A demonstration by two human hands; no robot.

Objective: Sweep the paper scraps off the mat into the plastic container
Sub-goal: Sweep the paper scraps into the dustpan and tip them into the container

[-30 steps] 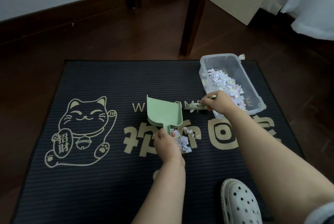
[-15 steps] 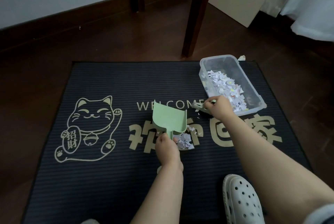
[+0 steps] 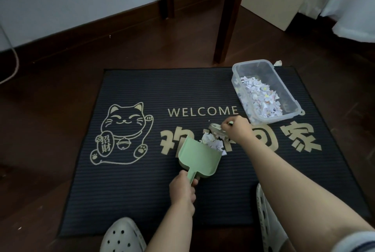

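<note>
A dark welcome mat [image 3: 125, 190] with a gold cat drawing lies on the wooden floor. My left hand [image 3: 182, 187] grips the handle of a pale green dustpan [image 3: 199, 157] that rests flat on the mat, its mouth facing a small pile of paper scraps [image 3: 212, 142]. My right hand [image 3: 236, 129] holds a small pale brush [image 3: 216, 129] just behind that pile. A clear plastic container [image 3: 292, 99] sits at the mat's far right corner, partly filled with white paper scraps [image 3: 261, 97].
Two dark wooden furniture legs [image 3: 228, 18] stand on the floor beyond the mat. One stray scrap [image 3: 278, 63] lies behind the container. My white perforated clogs [image 3: 122, 235] rest at the mat's near edge. A white cord [image 3: 12, 62] hangs at far left.
The dustpan has come down from a raised tilt to lie flat on the mat in front of the pile. The right hand with the brush has moved closer behind the scraps.
</note>
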